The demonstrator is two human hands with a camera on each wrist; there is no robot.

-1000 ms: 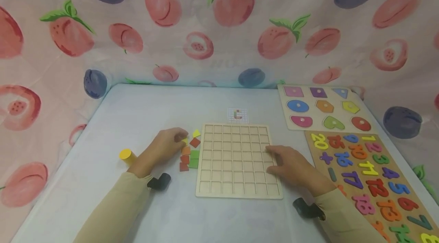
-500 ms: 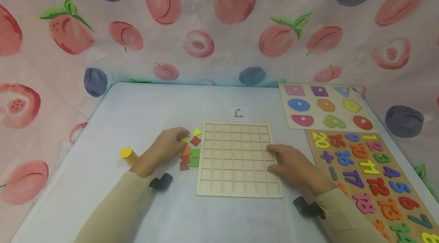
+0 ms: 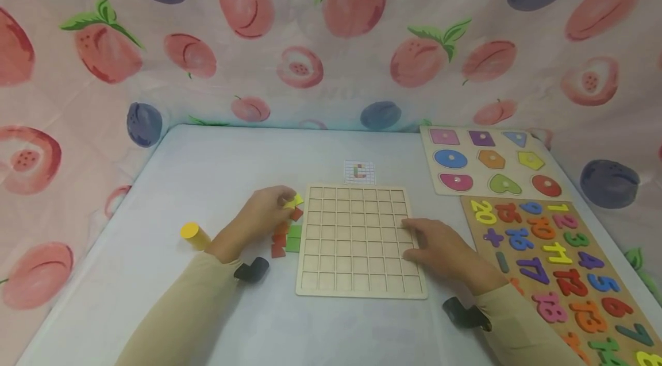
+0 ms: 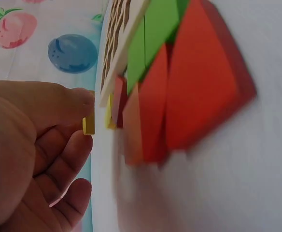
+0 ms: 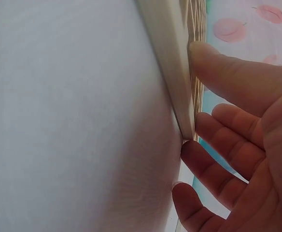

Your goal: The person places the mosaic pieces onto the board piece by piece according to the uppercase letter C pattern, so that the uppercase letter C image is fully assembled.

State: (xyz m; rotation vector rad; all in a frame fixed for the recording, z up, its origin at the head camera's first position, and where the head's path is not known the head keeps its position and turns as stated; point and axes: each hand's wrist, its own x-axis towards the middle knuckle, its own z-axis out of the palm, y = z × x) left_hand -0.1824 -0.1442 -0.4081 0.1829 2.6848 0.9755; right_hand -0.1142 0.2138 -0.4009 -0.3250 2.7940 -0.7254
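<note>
In the head view my left hand (image 3: 261, 214) is just left of the wooden grid board (image 3: 362, 234). Its thumb and fingers pinch a small yellow tile (image 4: 89, 123), held above the table in the left wrist view. Another yellow tile (image 4: 110, 112) lies near the board's edge. Below the hand are green tiles (image 3: 293, 238), red tiles (image 3: 278, 251) and an orange tile (image 4: 132, 128); the hand partly covers a red tile (image 3: 297, 214) in the head view. My right hand (image 3: 442, 248) rests at the board's right edge, thumb and fingertips touching it, fingers loosely bent.
A small printed pattern card (image 3: 359, 172) lies behind the board. A yellow cylinder (image 3: 194, 235) stands left of my left forearm. On the right are a shape puzzle (image 3: 465, 146) and a number puzzle (image 3: 522, 222). Fruit-print cloth (image 3: 331, 96) hangs behind the table.
My left hand has lifted a yellow tile and moved slightly right and away from me, over the tiles by the board. The right hand stays at the board's edge.
</note>
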